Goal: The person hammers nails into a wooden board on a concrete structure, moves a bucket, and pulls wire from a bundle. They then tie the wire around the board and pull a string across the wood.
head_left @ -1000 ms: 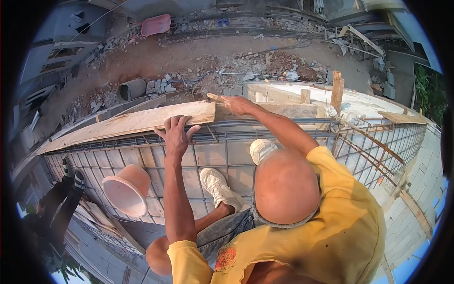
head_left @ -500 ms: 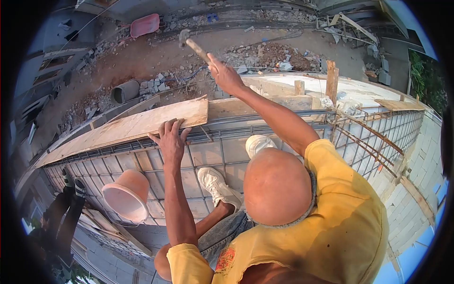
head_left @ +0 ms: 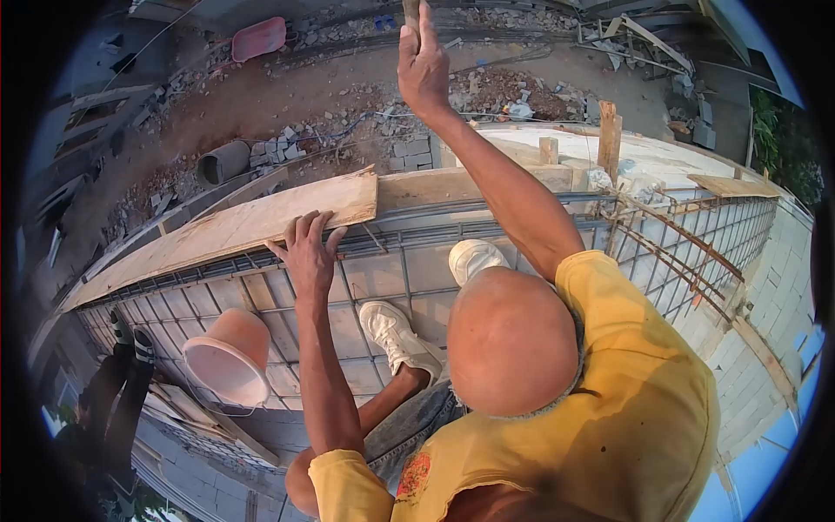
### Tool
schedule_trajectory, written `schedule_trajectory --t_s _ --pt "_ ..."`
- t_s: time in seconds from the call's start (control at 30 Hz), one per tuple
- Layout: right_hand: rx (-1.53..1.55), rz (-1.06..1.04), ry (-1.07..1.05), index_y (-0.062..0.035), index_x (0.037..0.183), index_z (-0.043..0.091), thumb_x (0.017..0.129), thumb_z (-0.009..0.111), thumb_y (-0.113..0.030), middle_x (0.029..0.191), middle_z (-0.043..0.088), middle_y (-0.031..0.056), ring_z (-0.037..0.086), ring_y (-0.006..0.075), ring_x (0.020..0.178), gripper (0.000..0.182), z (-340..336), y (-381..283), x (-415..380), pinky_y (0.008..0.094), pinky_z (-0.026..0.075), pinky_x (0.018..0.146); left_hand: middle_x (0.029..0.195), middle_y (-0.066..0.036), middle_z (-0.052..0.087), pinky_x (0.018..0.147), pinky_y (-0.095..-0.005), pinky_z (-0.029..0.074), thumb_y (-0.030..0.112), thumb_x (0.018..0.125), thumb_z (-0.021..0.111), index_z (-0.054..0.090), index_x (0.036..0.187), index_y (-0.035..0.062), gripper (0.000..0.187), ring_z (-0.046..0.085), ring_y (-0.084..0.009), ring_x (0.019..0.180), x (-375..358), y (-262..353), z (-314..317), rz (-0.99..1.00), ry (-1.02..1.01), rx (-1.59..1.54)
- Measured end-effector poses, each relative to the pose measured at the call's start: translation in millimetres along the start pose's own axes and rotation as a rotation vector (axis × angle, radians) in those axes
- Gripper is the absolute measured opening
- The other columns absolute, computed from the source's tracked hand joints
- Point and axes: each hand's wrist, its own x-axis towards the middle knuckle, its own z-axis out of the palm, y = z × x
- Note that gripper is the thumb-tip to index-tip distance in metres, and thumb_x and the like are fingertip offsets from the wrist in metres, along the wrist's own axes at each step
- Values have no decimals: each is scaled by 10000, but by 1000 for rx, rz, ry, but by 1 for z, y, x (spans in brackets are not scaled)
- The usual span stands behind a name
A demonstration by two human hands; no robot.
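My right hand [head_left: 424, 74] is raised, its fingers closed around the wooden handle of a hammer [head_left: 412, 12]. The hammer's head is beyond the top of the head view. On the near edge of a long plywood board [head_left: 261, 207] rests my left hand [head_left: 310, 257], fingers spread. This board lies along the top of a steel rebar cage [head_left: 404, 237], close to a timber formwork plank [head_left: 470, 184]. White shoes [head_left: 391, 331] are planted among the bars, below my bent, bare knee [head_left: 513, 344].
A pinkish bucket [head_left: 230, 352] stands tilted inside the cage at left. Another person's legs [head_left: 130, 374] show at far left. Rusty bars [head_left: 683, 239] and an upright wooden post [head_left: 610, 143] are on the right. Rubble and a red wheelbarrow tray [head_left: 259, 40] lie below.
My right hand has swung up and away, carrying the hammer's head out of view. My left hand stays on the board, and the view has shifted slightly.
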Motion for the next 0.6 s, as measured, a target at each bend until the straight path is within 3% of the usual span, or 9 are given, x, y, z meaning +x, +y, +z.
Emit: schedule_trajectory --t_s 0.03,0.07,0.1,0.13,0.23,0.3,0.37,0.53,0.6 --pt "-106 292 -354 -143 1533 416 1050 511 -365 922 710 261 708 429 778 540 -18 5 -41 484 520 663 1298 56 599 1105 -816 123 486 897 680 677 1249 272 412 485 -222 1319 -1 1 -1 -10 -5 -9" --pt "-329 391 -907 -160 1554 382 1047 513 -373 1129 682 296 694 429 987 565 -37 36 -78 495 537 803 1297 55 600 1106 -815 122 484 897 680 678 1246 271 408 485 -223 1319 -2 1 -1 -10 -5 -14" --pt "-662 159 -1496 -176 1560 373 1045 495 -382 1317 598 307 616 413 1195 568 -46 69 -117 511 498 979 1297 55 600 1108 -813 122 483 898 680 679 1243 270 405 485 -223 1319 -3 1 -2 -3 -6 -17" --pt "-617 251 -1453 -223 1545 408 1046 459 -394 1399 573 238 557 385 1289 529 -45 89 -159 519 451 1071 1296 56 600 1106 -815 124 482 894 685 675 1244 281 404 485 -224 1319 -2 -5 -5 10 -15 0" --pt "-589 125 -1634 -240 1534 432 1050 429 -410 1364 619 175 587 378 1248 513 -18 97 -94 518 474 1032 1302 63 600 1104 -816 132 474 878 705 662 1255 313 412 483 -229 1320 -8 -6 -2 4 -44 29" --pt "-567 73 -1374 -265 1525 443 1040 465 -408 1238 683 155 652 368 1118 506 -30 48 -31 525 513 952 1304 63 600 1107 -813 131 469 878 708 657 1261 317 416 483 -231 1319 -1 1 1 -17 -25 7" --pt "-464 92 -1017 -216 1510 464 1045 488 -427 864 722 169 715 370 810 511 -28 10 14 525 545 730 1292 61 610 1108 -805 131 453 887 703 670 1247 298 393 485 -228 1318 -3 0 -1 -15 -13 -2" --pt "-31 -154 -172 -138 1526 414 1051 495 -440 681 646 172 636 348 546 569 9 -20 31 487 492 545 1274 61 621 1107 -801 126 440 893 701 686 1231 277 375 481 -220 1322 -1 -1 1 -3 26 -14" --pt "-106 142 -519 -171 1552 378 1053 497 -423 646 632 167 632 346 526 572 -5 6 -46 498 474 537 1282 61 620 1110 -801 118 439 896 698 685 1233 281 373 478 -219 1328 -2 -1 0 -20 4 -28"
